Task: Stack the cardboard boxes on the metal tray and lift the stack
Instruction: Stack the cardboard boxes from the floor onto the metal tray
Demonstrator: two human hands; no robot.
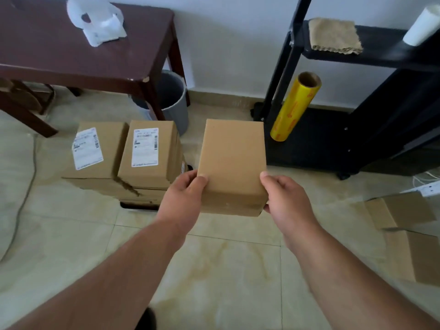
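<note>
You hold one plain brown cardboard box (232, 163), unlabelled on its upper face, clear of the floor between both hands. Your left hand (183, 198) clamps the box's near left corner, thumb (201, 181) lying on the top face, the other digits hidden beneath. Your right hand (285, 198) clamps the near right corner in the same manner, thumb on the top edge, fingers curled under the side. Both grasps are closed firmly on the box; the box sits level, its long axis pointing away from you.

Just left of your left hand stands a stack of brown cardboard boxes (123, 172). Its top layer is two boxes side by side, each bearing a white shipping label (145, 147). Beneath the stack's near edge a dark gap and a pale rim (139, 207) show; whether this is the metal tray cannot be confirmed.

Beyond your right hand, a yellow roll of film (295, 110) leans against a black metal shelf rack (357, 129). To the right of your right hand, flattened brown cardboard pieces (404, 225) lie on the beige tiled floor (214, 270).
</note>
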